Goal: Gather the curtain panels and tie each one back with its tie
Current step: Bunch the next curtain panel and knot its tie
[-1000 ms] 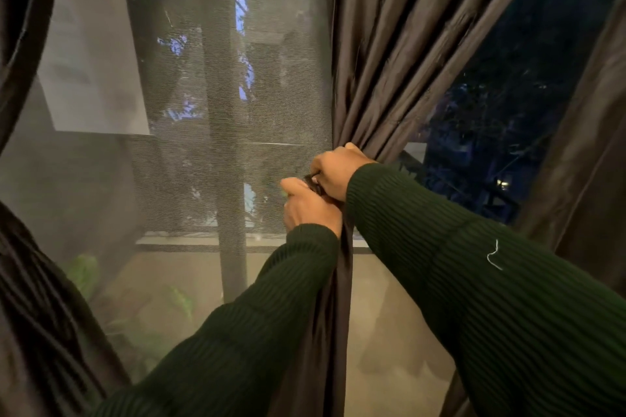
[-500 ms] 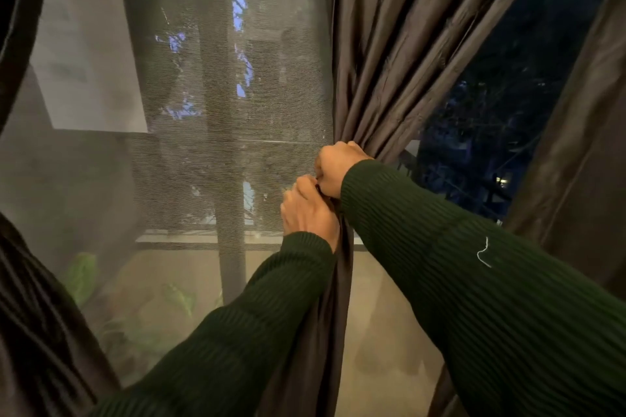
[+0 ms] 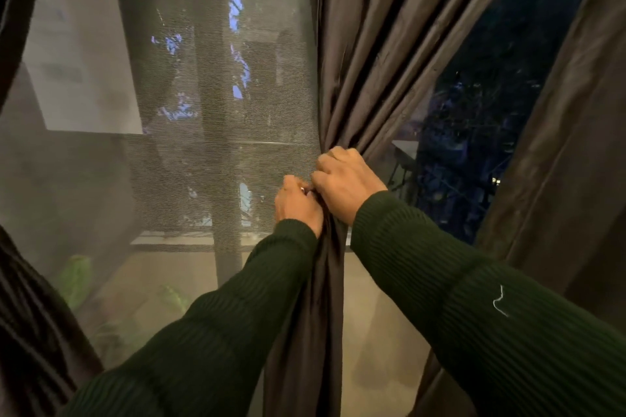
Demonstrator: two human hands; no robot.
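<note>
Hands barely shifted | left hand (image 3: pixel 298 205) and right hand (image 3: pixel 345 181) clench gathered curtain panel (image 3: pixel 366 54), bunching it for tying | tie hidden

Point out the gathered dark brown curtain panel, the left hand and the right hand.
gathered dark brown curtain panel (image 3: pixel 366 54), head view, on the folds above the hands
left hand (image 3: pixel 297 206), head view, on its back
right hand (image 3: pixel 345 184), head view, on its back

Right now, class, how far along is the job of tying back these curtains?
Done: the dark brown middle curtain panel is gathered into a bunch. In hand: the left hand and right hand grip the bunch; the tie itself is hidden. Left: the loose brown right-side panel hangs untied.
</note>
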